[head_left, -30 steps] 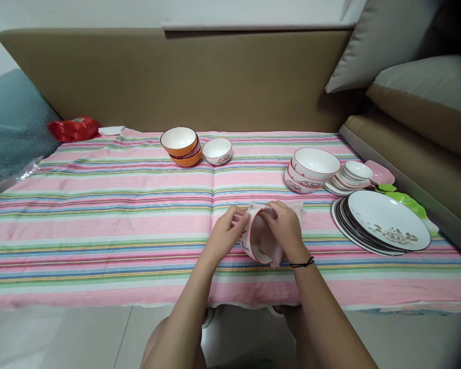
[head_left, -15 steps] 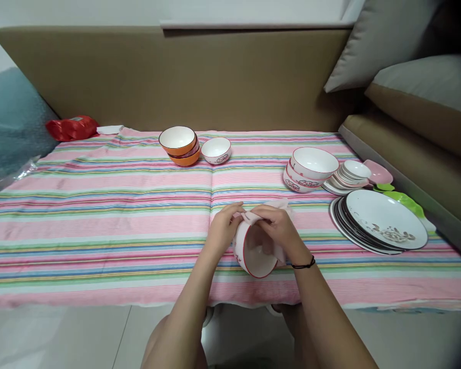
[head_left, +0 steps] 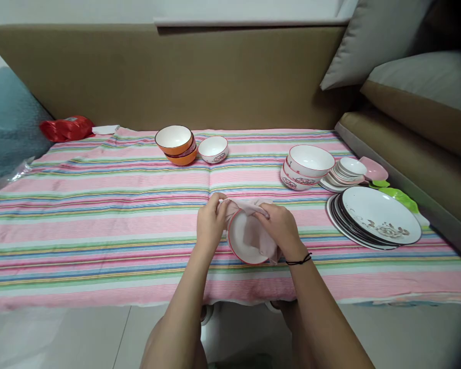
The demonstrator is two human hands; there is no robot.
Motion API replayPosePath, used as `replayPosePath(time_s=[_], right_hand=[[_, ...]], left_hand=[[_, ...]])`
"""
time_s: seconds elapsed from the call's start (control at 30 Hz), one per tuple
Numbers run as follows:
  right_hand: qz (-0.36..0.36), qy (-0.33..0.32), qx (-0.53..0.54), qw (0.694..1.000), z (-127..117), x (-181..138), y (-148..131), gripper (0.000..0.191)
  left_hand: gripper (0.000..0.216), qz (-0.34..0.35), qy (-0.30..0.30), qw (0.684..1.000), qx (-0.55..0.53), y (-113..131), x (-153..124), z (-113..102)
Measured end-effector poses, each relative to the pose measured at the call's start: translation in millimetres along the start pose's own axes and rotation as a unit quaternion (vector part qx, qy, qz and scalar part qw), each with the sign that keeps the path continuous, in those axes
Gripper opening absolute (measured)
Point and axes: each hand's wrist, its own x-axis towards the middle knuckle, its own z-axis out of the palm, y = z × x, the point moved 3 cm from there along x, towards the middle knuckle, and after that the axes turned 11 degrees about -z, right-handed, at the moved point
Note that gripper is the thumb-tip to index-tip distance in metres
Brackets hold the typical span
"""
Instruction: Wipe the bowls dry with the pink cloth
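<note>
A white bowl with a red rim (head_left: 238, 247) sits near the front of the striped cover, its opening facing up and towards me. Draped over its far rim is a pale pink cloth (head_left: 246, 206), part of which hangs down by the right side. My left hand (head_left: 210, 221) is closed on the cloth's left end, beside the bowl's upper left rim. Fingers of my right hand (head_left: 279, 226) pinch the cloth at the upper right of the rim. The far side of the bowl is hidden behind the cloth.
Orange bowls (head_left: 182, 158) are stacked at the back, beside a small white bowl (head_left: 213, 149). To the right stand stacked white bowls (head_left: 311, 160), small dishes (head_left: 351, 166), large plates (head_left: 380, 215) and a green leaf-shaped dish (head_left: 399, 198). A red bundle (head_left: 67, 129) lies far left.
My left hand has moved left and slightly away from me, stretching the cloth across the far rim. The bowl has turned more upright, its opening now facing further up.
</note>
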Motion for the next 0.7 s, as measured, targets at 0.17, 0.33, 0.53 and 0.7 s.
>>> replayPosePath(time_s=[0.17, 0.33, 0.53, 0.7], right_hand=[[0.043, -0.066, -0.013, 0.997, 0, -1, 5, 0.023], [0.082, -0.064, -0.038, 0.994, -2, 1, 6, 0.04], [0.08, -0.079, -0.04, 0.993, 1, -1, 5, 0.028], [0.071, -0.077, -0.011, 0.994, 2, -3, 10, 0.022]], left_hand=[[0.022, -0.041, 0.093, 0.995, 0.011, -6, 4, -15], [0.039, -0.115, 0.019, 0.992, 0.044, -8, -6, -17], [0.052, -0.178, -0.2, 0.963, 0.016, -13, -36, 4], [0.054, -0.124, -0.241, 0.959, -0.088, -9, -42, 13]])
